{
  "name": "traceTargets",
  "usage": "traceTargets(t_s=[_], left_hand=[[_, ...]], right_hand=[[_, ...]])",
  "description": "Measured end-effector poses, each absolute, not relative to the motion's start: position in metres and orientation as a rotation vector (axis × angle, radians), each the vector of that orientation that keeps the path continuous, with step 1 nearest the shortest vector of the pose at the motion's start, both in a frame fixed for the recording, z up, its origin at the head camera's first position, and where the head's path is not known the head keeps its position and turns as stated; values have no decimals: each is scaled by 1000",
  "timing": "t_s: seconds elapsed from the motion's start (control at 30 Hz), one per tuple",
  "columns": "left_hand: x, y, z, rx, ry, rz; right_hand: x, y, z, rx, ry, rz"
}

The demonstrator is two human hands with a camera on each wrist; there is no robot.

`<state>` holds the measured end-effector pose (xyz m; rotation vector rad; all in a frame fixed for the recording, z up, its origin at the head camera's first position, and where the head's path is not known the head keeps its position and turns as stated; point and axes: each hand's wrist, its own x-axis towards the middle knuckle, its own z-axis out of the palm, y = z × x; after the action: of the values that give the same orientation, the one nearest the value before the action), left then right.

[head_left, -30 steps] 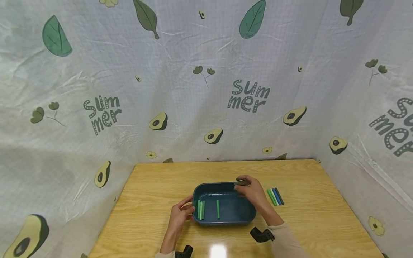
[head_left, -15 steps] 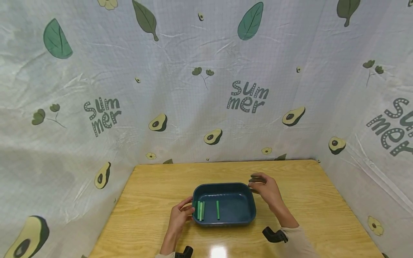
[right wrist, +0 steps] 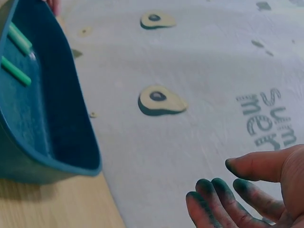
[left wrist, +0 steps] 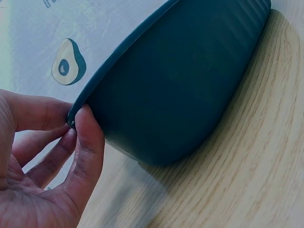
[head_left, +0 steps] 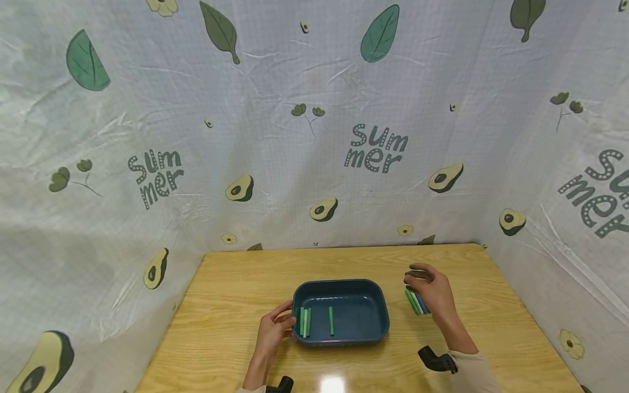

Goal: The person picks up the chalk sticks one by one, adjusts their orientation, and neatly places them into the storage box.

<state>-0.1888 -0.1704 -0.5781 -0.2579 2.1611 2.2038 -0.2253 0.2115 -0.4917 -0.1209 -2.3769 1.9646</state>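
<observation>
Here the left hand (head_left: 271,332) pinches the tray (head_left: 361,319); the right hand (head_left: 435,292) hovers.

This looks like a small booth or screened-off corner built around a table; whether it stands in a home, a lab or an office cannot be told. Pale, creased sheets (head_left: 275,98) rise behind the wood-grain table (head_left: 236,273) and along its left and right sides, like walls. They are printed with avocados (head_left: 323,209), leaves (head_left: 380,34) and the word "summer" (head_left: 375,148). A bright reflection (head_left: 332,383) on the tabletop suggests a lamp overhead.
</observation>
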Motion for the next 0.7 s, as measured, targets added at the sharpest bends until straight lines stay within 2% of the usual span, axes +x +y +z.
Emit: traceTargets(t_s=[0.7], left_hand=[[-189,-169,-575,-278,2169,2190]], right_hand=[[-220,241,-524,-427,-2245,1865]])
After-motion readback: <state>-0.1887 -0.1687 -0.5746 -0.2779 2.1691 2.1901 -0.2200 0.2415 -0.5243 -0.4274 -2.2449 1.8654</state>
